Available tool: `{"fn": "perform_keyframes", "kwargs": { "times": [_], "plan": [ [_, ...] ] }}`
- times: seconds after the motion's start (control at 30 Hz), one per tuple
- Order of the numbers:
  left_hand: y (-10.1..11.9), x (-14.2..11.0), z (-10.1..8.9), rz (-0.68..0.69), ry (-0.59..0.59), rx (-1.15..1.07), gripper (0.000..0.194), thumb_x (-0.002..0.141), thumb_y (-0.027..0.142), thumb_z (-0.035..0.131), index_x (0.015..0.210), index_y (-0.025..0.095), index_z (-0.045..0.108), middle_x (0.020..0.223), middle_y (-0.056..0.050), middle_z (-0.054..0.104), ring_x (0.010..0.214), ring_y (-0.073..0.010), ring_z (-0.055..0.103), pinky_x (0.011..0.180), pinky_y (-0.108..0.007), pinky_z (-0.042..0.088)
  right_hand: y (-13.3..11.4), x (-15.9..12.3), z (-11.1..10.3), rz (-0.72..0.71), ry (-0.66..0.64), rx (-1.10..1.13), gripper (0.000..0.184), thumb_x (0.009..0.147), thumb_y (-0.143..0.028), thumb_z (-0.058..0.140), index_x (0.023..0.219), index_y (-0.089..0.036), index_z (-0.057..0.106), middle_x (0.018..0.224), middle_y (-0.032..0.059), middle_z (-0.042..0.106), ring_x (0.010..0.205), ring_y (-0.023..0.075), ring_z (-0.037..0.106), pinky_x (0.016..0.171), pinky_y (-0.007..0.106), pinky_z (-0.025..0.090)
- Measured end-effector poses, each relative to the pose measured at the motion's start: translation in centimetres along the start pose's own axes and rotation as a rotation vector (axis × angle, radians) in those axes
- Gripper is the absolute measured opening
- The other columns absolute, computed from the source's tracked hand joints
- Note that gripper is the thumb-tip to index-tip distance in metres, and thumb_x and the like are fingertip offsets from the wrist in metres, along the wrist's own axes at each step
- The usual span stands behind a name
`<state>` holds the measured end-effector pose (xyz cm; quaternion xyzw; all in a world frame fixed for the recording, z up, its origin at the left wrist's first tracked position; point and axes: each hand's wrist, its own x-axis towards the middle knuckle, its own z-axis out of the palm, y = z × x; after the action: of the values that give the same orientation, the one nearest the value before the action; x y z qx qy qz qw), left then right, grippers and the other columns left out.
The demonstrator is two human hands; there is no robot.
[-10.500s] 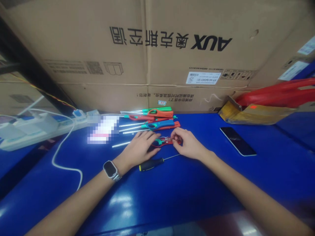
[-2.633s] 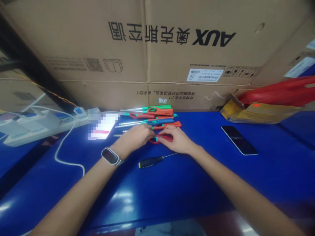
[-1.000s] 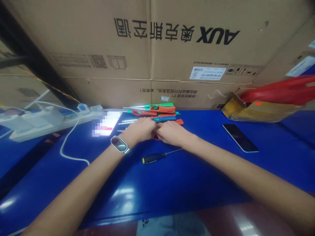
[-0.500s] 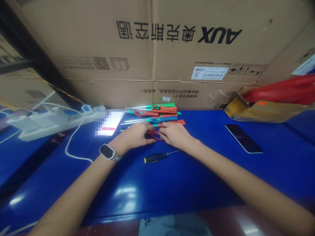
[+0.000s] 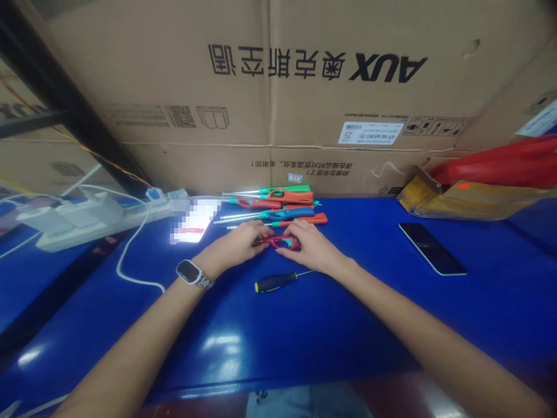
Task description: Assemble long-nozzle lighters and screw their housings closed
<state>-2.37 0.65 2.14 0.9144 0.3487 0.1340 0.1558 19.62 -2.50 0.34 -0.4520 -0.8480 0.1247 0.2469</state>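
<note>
A red long-nosed gas lighter (image 5: pixel 278 240) with a teal trigger lies sideways between my hands, low over the blue table. My left hand (image 5: pixel 237 247), with a watch on its wrist, pinches the lighter's front end where the metal tube begins. The fingers of my right hand (image 5: pixel 314 247) close around its handle end, which they partly hide. Just beyond, several similar lighters (image 5: pixel 287 213) in blue, orange, red and green lie side by side, their metal tubes pointing left. On the near side rests a screwdriver (image 5: pixel 275 282) with a black and yellow handle, its shaft pointing right.
A lit phone (image 5: pixel 191 233) lies left of the lighters, by a white power strip (image 5: pixel 65 235) with chargers and cables. On the right are a dark phone (image 5: pixel 430 248) and a yellow box (image 5: pixel 470 202) with a red bag. A large cardboard box (image 5: pixel 183 69) stands behind.
Half a minute's detail aside, the lighter's open insides showed earlier; its red shell now looks closed. My fists, pressed together a second ago, have moved apart, showing the lighter's trigger guard.
</note>
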Motion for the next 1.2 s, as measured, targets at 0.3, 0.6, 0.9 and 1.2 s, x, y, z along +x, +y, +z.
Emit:
{"fn": "perform_keyframes", "kwargs": {
  "times": [0.3,0.6,0.9,1.2],
  "plan": [
    [-0.5,0.1,0.0,0.009,-0.010,0.036,0.015,0.094,0.022,0.056,0.103,0.016,0.066,0.102,-0.008,0.070,0.088,-0.0198,0.065,0.080,-0.031,0.049,0.1,-0.3,0.1,0.000,0.059,0.001,0.019,0.084,-0.034,0.069,0.084,-0.018,0.060,0.091,0.0044,0.062,0.086,0.0184,0.056,0.080,0.030,0.044],
    [0.4,-0.2,0.0,-0.026,0.024,0.005,0.019,0.091,0.027,0.057,0.101,0.016,0.068,0.102,-0.009,0.065,0.088,-0.0215,0.064,0.080,-0.034,0.051,-0.1,-0.4,-0.1,0.048,0.018,-0.032,0.025,0.084,-0.039,0.072,0.083,-0.018,0.059,0.098,0.0049,0.061,0.090,0.0192,0.055,0.079,0.031,0.041],
    [0.2,-0.1,0.6,0.018,0.025,-0.029,0.024,0.093,0.022,0.051,0.111,0.019,0.067,0.110,-0.009,0.063,0.098,-0.0218,0.063,0.088,-0.035,0.051,0.2,-0.6,-1.4,-0.034,-0.058,0.065,0.031,0.084,-0.027,0.071,0.113,-0.019,0.066,0.122,0.0099,0.063,0.115,0.0233,0.057,0.099,0.040,0.043],
    [-0.3,-0.3,0.9,-0.048,0.062,-0.092,0.046,0.088,0.027,0.060,0.132,0.017,0.054,0.104,-0.008,0.069,0.089,-0.0209,0.065,0.081,-0.035,0.052,1.4,-0.6,-2.9,-0.006,0.049,0.293,0.030,0.089,-0.031,0.067,0.118,-0.021,0.069,0.113,0.0075,0.072,0.104,0.0200,0.066,0.093,0.037,0.051]
  ]
}}
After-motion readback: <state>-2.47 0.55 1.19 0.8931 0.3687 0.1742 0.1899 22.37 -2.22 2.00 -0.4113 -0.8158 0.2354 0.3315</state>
